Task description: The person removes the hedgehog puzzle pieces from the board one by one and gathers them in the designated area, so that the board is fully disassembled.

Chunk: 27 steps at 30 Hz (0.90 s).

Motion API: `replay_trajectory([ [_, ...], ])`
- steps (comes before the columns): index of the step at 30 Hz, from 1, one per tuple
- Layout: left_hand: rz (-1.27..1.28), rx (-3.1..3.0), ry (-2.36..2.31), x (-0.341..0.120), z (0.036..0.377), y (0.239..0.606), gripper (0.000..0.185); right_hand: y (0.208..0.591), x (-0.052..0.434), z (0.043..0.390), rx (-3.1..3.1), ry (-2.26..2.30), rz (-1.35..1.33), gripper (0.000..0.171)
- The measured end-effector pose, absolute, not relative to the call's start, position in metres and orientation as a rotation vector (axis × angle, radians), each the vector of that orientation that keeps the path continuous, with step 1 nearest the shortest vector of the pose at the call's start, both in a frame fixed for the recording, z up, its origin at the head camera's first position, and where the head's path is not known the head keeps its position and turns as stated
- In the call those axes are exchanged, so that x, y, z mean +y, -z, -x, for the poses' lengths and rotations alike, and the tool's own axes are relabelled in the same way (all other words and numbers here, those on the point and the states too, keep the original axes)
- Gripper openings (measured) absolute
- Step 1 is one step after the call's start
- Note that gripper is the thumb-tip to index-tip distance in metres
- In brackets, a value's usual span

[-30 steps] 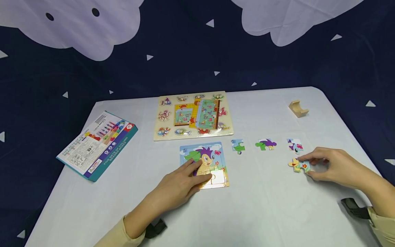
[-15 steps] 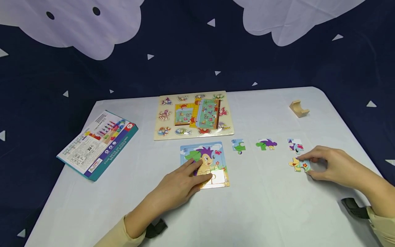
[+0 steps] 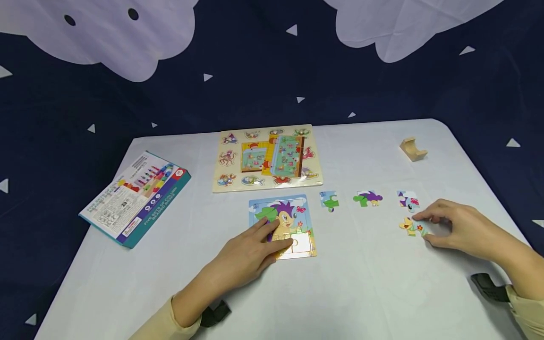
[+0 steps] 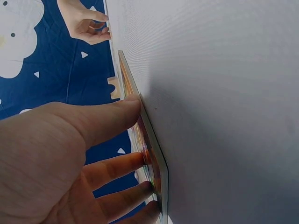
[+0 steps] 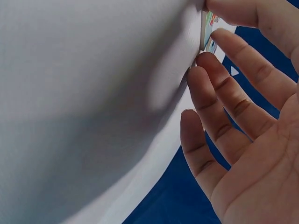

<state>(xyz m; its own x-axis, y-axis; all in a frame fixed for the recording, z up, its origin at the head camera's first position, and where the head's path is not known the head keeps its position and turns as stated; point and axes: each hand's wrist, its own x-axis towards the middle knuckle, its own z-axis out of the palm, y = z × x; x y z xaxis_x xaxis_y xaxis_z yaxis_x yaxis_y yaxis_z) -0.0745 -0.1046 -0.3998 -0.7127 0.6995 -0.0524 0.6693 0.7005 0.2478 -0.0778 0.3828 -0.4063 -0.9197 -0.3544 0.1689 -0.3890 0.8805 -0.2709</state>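
Observation:
My left hand (image 3: 248, 255) lies with extended fingers on a square jigsaw board (image 3: 309, 241) that pictures a purple-haired hedgehog; the palm side hides part of it. In the left wrist view the thumb and fingertips rest along the edge of this thin board (image 4: 156, 168). One bare pale slot shows at the board's lower right. At the right of the table my right hand (image 3: 463, 231) pinches a jigsaw piece (image 3: 410, 226), yellow and light blue with a red flower, between thumb and index finger. The right wrist view shows that piece (image 5: 205, 30) edge-on between these fingertips.
Three loose pieces lie in a row behind: a green one (image 3: 329, 201), a green-purple one (image 3: 369, 199) and a butterfly one (image 3: 408, 200). Further back are a sea-animal peg board (image 3: 221, 186) with cards (image 3: 286, 156) on it, a wooden cradle (image 3: 412, 150) and a teal-white box (image 3: 136, 200).

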Motion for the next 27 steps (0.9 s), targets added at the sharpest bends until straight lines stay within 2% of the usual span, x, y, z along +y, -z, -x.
replay_trajectory([
  [27, -1.133, 2.775, -0.270, -0.1037, 0.0759, 0.4002, 0.041, 0.4058, 0.3861, 0.0783, -2.953, -0.437, -0.549, 0.048],
])
